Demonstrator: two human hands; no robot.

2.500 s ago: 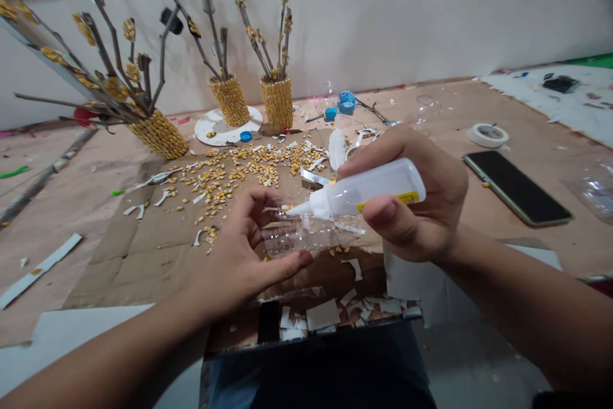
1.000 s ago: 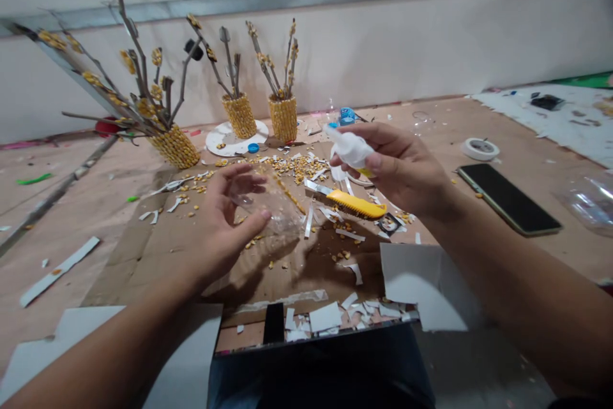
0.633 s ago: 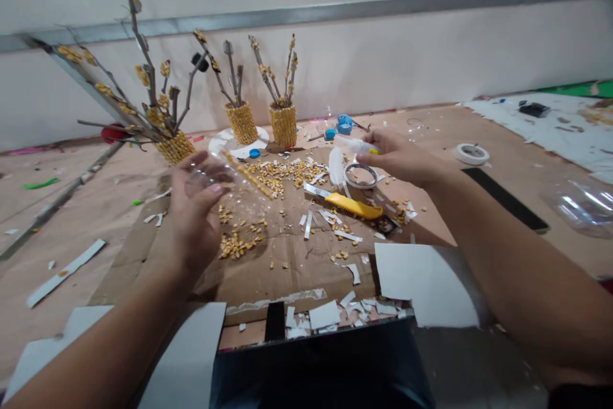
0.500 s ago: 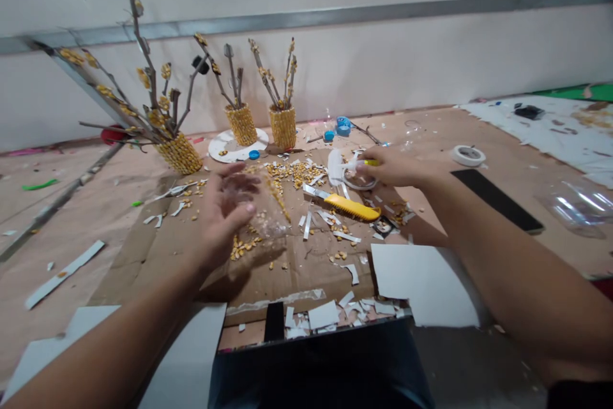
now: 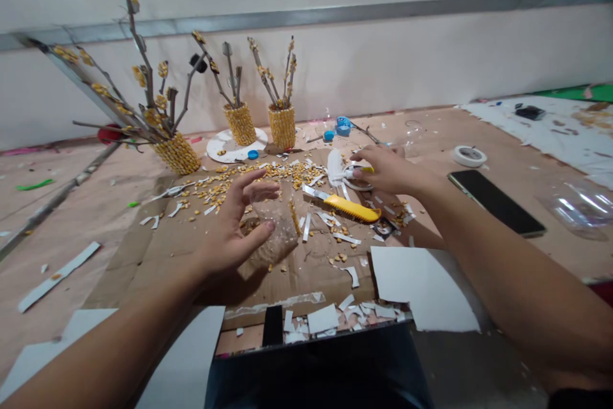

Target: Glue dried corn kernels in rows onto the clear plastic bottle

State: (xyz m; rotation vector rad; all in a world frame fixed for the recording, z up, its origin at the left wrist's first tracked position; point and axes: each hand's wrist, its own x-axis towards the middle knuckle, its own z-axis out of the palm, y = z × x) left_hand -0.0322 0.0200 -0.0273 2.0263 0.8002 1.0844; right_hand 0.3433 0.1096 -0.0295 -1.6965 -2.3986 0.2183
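Note:
My left hand curls around a clear plastic bottle piece with a strip of corn kernels on it, held low over the cardboard sheet. My right hand reaches far forward and is closed on a small white glue bottle with a yellow label, low at a tape ring. A yellow utility knife lies between my hands. Loose corn kernels are scattered ahead of the left hand.
Three corn-covered vases with twigs stand at the back. A black phone and a tape roll lie to the right. White paper sheet and paper scraps lie near me. A clear bottle lies far right.
My right hand carried the glue bottle away from the clear piece and down to the far cardboard. My left hand swung the clear piece up and left, then lowered it to the cardboard.

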